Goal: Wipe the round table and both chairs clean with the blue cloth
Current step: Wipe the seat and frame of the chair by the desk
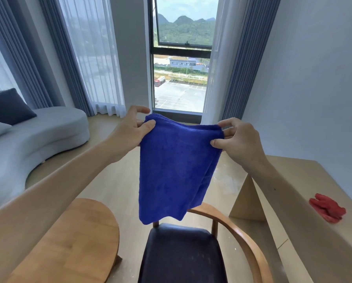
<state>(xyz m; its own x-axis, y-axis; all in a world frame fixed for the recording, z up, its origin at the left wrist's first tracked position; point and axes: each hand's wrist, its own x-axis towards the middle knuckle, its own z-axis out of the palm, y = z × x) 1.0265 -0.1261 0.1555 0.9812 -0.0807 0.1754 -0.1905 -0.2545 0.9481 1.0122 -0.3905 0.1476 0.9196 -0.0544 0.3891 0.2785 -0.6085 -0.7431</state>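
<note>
The blue cloth (pixel 171 168) hangs folded in the air in front of me, held up by its top edge. My left hand (pixel 130 129) pinches its upper left corner between thumb and fingers. My right hand (pixel 238 139) pinches its upper right corner. Below the cloth stands a wooden chair (pixel 242 240) with a curved armrest and a dark padded seat (pixel 181 256) that shows pale dusty marks. The round wooden table (pixel 73 242) sits at lower left, partly hidden by my left forearm. Only one chair is in view.
A light wooden desk (pixel 305 201) runs along the right wall with a red cloth (pixel 328 207) lying on it. A curved grey sofa (pixel 38 135) with a dark cushion (pixel 5 107) stands at left. Curtains and a tall window (pixel 181 58) lie ahead.
</note>
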